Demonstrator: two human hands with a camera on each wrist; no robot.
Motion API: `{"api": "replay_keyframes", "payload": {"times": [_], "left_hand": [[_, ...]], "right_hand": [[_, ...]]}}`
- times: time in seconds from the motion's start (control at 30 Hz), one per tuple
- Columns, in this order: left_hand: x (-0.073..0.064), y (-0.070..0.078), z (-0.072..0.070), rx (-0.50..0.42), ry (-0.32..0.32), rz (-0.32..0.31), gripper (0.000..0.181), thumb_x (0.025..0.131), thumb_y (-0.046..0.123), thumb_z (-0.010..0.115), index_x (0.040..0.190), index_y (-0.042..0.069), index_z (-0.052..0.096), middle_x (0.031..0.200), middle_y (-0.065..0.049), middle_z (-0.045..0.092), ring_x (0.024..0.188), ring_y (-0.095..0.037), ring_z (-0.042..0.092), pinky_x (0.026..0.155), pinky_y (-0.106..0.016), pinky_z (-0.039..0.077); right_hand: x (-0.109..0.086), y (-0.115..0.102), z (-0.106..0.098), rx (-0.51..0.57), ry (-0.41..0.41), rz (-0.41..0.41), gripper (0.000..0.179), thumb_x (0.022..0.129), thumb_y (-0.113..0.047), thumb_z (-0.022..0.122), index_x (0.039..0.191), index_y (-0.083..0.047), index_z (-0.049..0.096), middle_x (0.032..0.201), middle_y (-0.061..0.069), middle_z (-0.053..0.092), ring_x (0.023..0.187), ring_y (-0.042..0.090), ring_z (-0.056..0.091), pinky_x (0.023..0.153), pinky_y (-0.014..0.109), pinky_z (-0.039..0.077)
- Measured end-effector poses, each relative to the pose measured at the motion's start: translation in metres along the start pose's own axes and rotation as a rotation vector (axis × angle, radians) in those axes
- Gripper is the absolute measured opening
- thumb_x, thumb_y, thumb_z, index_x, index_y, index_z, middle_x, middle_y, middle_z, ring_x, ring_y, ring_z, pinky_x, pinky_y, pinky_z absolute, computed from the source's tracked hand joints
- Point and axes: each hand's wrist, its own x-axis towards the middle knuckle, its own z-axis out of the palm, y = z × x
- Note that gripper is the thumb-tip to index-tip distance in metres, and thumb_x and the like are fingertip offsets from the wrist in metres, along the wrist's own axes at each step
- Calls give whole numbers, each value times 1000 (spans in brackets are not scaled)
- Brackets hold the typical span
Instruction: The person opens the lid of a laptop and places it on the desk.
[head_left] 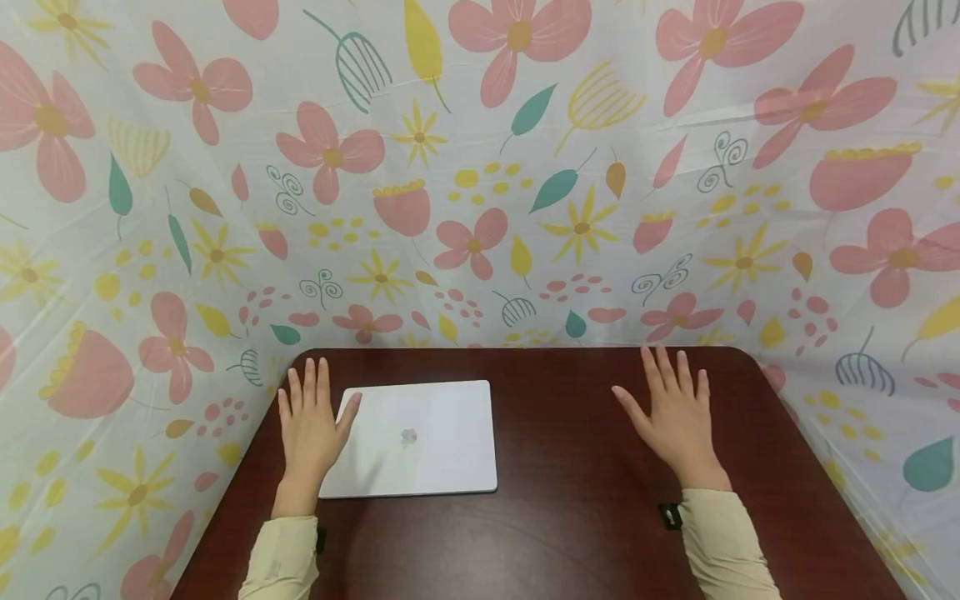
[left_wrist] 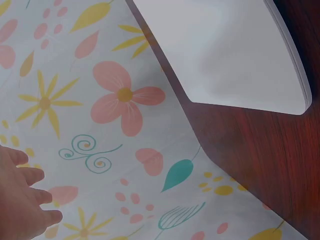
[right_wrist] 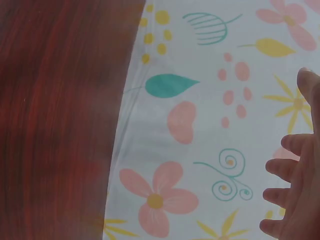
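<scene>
A closed silver laptop (head_left: pixel 442 433) with a logo on its lid lies on the left half of the dark brown table (head_left: pixel 555 533). My left hand (head_left: pixel 309 433) is held at the laptop's left side, fingers straight and spread, its thumb overlapping the lid's corner in the head view. Over the right part of the table, my right hand (head_left: pixel 677 425) is also spread with straight fingers and holds nothing. In the left wrist view the laptop's rounded corner (left_wrist: pixel 280 95) shows away from the fingers (left_wrist: pixel 31 175). Only cloth and table appear near the right fingers (right_wrist: pixel 280 170) in the right wrist view.
A white cloth (head_left: pixel 480 308) printed with pink, yellow and teal flowers and leaves hangs behind the table and along both sides. The table has rounded back corners. Small black devices, one being a black strap piece (head_left: pixel 670 516), sit at both beige sleeves (head_left: pixel 723 542).
</scene>
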Motion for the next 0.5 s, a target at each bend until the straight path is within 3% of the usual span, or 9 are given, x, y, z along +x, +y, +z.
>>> {"api": "replay_keyframes", "payload": {"times": [0.5], "left_hand": [[1,-1,3,-32,-2,-30,83,97,53,44,154,3,9,157,-23,15,146,-39,-1,115,-57,0]], "right_hand": [[8,-21,8,37,1,-26,78,95,-52,49,155,-11,19,155,22,25,146,37,7,114,58,1]]}}
